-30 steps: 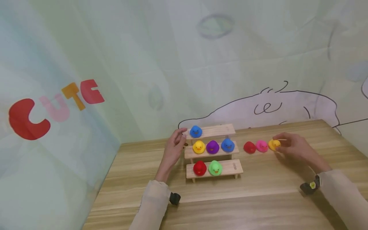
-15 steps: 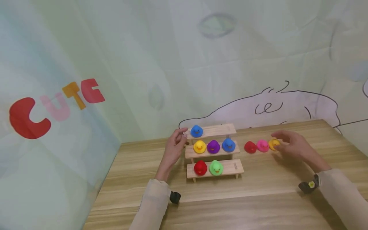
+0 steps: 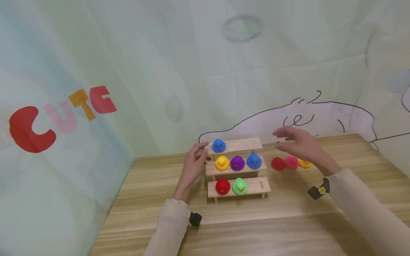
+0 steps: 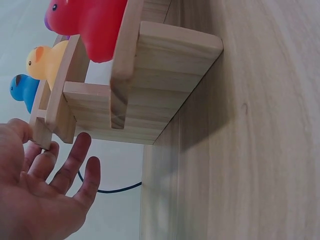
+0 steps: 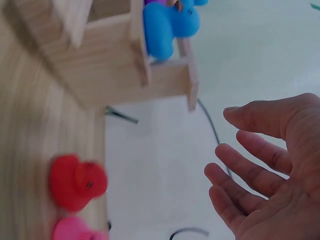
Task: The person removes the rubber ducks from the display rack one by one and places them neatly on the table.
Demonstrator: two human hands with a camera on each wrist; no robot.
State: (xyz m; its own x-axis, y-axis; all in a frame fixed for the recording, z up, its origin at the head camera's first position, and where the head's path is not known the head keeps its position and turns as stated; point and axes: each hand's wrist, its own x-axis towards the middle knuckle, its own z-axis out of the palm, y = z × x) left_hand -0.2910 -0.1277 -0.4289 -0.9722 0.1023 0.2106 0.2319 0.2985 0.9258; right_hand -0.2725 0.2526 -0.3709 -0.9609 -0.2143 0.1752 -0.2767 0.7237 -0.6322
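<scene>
A three-tier wooden display stand (image 3: 243,144) holds small rubber ducks. A blue duck (image 3: 219,145) sits on the top tier. Yellow (image 3: 222,163), purple (image 3: 237,163) and blue ducks line the middle tier, and a red duck (image 3: 222,186) and a green duck (image 3: 240,186) are on the bottom one. My left hand (image 3: 193,161) pinches the left end of the top tier between thumb and fingers, its other fingers spread in the left wrist view. My right hand (image 3: 299,143) hovers right of the stand, holding nothing, thumb and fingers apart.
Red (image 3: 278,163), pink (image 3: 291,162) and yellow ducks (image 3: 304,163) stand in a row on the wooden table (image 3: 288,227), right of the stand; the right hand partly covers the yellow one. A printed curtain (image 3: 153,71) hangs behind. In the right wrist view a dark cable (image 5: 209,120) shows.
My right hand has let go of the yellow duck at the row's right end, then risen and moved left towards the stand. The left hand stays at the top tier.
</scene>
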